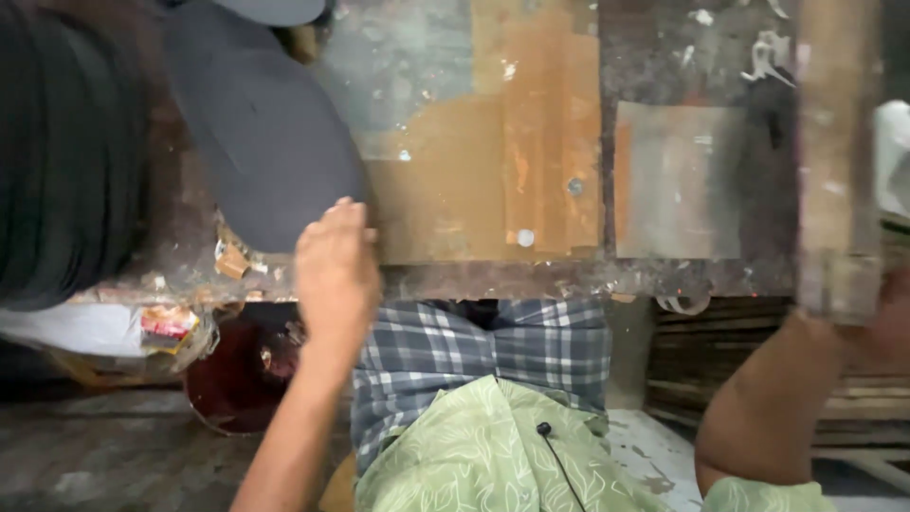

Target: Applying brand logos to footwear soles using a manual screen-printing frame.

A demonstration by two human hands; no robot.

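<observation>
Head view. Left hand is raised at the near edge of a worn, stained workbench; its fingers lie together and extended, their tips touching the lower edge of a dark grey oval sheet. The hand grips nothing. The sheet lies flat on the bench's left part, reaching up and left away from the fingertips, beside a stack of black discs. Right hand sits at the frame's right edge, mostly cut off; it meets the lower end of an upright wooden board, but how its fingers close cannot be told.
</observation>
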